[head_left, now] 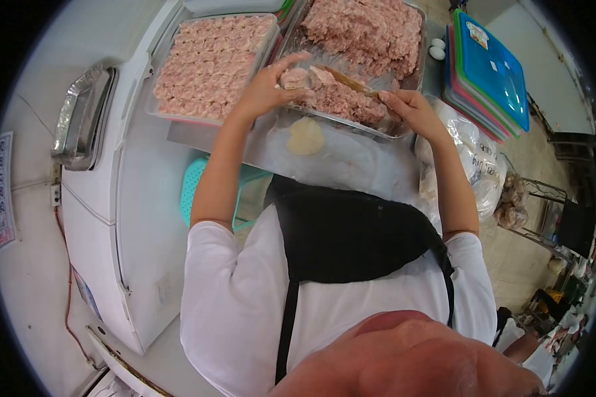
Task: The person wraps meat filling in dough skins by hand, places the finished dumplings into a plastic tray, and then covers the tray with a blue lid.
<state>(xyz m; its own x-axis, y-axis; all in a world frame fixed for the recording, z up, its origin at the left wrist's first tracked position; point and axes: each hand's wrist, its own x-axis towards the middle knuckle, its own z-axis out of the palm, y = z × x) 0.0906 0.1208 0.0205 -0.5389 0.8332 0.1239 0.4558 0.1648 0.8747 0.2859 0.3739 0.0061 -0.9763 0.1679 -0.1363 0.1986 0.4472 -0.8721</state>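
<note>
A metal tray (417,66) holds a large heap of pink ground meat (367,33), with a smaller portion (341,99) near its front edge. Over that tray's front left part, my left hand (271,86) curls its fingers around a pale, meat-filled dumpling (295,78). My right hand (410,111), at the tray's front right, pinches the end of a flat wooden stick (344,79) lying across the meat. Just in front, a round, pale dough wrapper (305,136) lies on plastic sheeting (357,162).
To the left, a plastic container (275,40) holds rows of filled dumplings (212,63). Stacked colored lids (493,66), two white eggs (437,49) and wrapped plastic bags (473,152) are at the right. A turquoise stool (192,185) stands below the table's left part.
</note>
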